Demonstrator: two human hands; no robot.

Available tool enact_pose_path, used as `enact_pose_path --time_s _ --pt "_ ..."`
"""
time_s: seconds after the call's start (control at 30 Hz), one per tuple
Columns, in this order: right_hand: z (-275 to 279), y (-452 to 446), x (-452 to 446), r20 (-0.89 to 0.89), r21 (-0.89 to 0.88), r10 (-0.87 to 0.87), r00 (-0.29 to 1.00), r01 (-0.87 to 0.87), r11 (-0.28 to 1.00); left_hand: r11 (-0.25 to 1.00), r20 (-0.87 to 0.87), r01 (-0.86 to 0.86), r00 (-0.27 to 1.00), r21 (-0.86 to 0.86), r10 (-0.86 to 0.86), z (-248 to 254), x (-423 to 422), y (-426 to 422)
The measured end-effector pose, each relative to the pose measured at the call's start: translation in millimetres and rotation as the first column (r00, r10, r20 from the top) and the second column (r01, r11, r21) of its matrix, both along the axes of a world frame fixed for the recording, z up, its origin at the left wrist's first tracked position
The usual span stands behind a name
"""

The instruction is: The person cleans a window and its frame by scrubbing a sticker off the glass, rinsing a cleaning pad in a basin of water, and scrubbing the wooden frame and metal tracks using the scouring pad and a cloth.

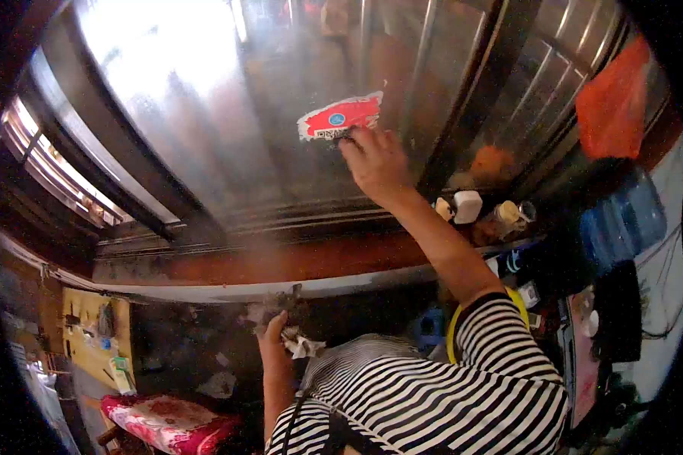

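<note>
A torn red and white sticker (343, 115) with a blue round mark is stuck on the cloudy window pane (281, 163). At the sticker's lower right edge is my right hand (377, 163), its fingers closed round a small dark thing that I cannot make out. Low in front of my body, my left hand (274, 327) is closed round a crumpled grey and white cloth (302, 345). The far side of that cloth is blurred and dark.
Small jars (508, 215) and a white container (467, 206) stand on the sill at the right. Beyond them are an orange bag (613, 102) and a blue water bottle (624, 216). A pink patterned cover (171, 425) lies at the lower left.
</note>
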State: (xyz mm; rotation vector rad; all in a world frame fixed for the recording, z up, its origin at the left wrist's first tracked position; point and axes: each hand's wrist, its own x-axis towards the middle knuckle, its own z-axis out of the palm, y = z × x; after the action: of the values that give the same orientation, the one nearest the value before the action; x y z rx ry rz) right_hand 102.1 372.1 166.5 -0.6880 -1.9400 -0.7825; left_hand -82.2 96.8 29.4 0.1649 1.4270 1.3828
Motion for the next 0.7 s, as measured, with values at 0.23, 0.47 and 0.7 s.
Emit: enact_pose_path --time_s 0.23,0.47,0.7 --pt "2.2 -0.9 -17.9 0.064 0.084 -0.061 0.996 0.056 0.995 0.974 -0.183 0.211 0.964 0.087 -0.193 -30.7 -1.6 0.6" --pt "34.7 -7.6 -5.8 0.005 -0.058 -0.145 0.989 0.145 0.988 0.998 0.088 0.054 0.995 0.015 -0.055 -36.8 5.4 6.0" --pt "12.9 -2.0 -4.0 -0.053 -0.031 -0.073 0.996 0.071 0.997 0.989 -0.027 0.019 1.000 0.147 -0.015 -17.5 11.7 -4.1"
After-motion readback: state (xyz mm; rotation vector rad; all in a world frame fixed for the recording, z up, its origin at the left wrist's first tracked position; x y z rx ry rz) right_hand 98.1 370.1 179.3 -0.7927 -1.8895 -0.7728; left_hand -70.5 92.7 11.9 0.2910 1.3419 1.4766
